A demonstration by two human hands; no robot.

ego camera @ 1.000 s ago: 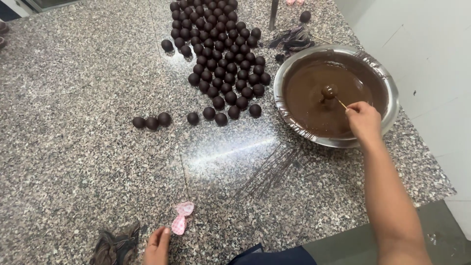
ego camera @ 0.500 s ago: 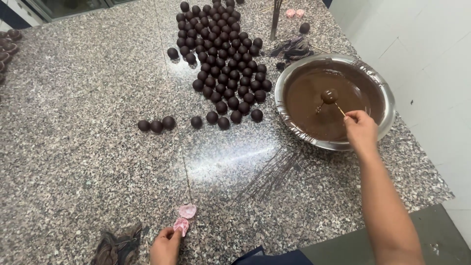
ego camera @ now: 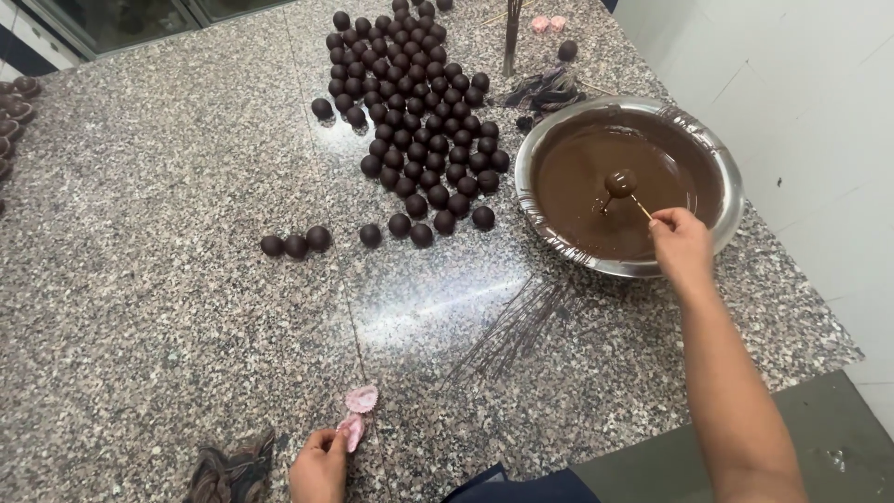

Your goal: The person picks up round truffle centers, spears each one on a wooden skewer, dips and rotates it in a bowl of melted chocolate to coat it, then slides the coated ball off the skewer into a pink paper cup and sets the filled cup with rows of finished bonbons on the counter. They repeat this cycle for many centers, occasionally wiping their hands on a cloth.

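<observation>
Dipping in progress over the steel bowl of melted chocolate. Right hand at the bowl's near rim, fingers pinched shut on a thin skewer; coated chocolate ball on its tip, lifted just clear of the melted surface near the bowl's middle, a drip trailing down. Best held there, turning slowly over the bowl until the drip thins, skewer kept steady so the ball does not slide off. Left hand well to the near left of the bowl, at the tabletop edge, fingertips closed on a pink paper cup, a second pink cup just beside. Uncoated dark balls massed left of the bowl; spare skewers fanned out just in front of it.
</observation>
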